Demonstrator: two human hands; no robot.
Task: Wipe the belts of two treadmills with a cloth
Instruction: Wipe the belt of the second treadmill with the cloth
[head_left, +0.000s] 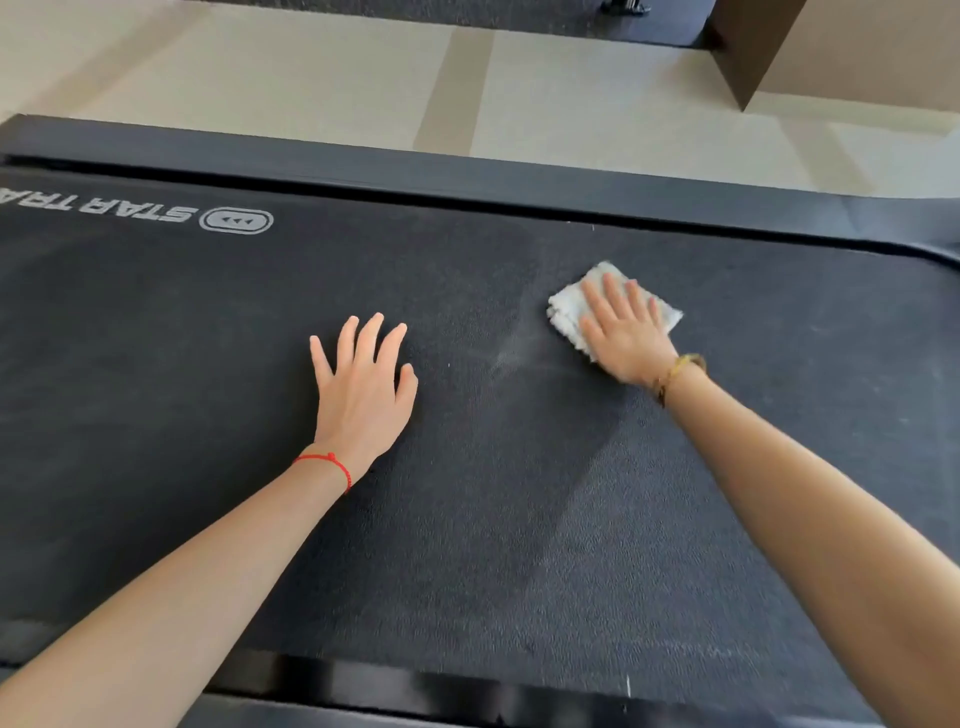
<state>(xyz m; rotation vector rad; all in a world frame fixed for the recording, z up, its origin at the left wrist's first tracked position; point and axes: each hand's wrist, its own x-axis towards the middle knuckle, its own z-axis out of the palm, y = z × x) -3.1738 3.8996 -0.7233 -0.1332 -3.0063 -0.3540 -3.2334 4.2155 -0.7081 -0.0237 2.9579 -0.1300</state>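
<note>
A dark textured treadmill belt (218, 322) fills most of the view, with a white logo near its far left. A folded white cloth (563, 309) lies on the belt at the right. My right hand (623, 332) presses flat on the cloth with straight fingers. My left hand (363, 387) rests flat on the bare belt near the middle, fingers spread, holding nothing. A pale dusty streak marks the belt between the two hands.
A black side rail (467, 176) runs along the belt's far edge, and another rail (415, 686) along the near edge. Beyond lies pale tiled floor (311, 78). A brown panel (748, 52) stands at the top right, with a dark mat (467, 10) along the top.
</note>
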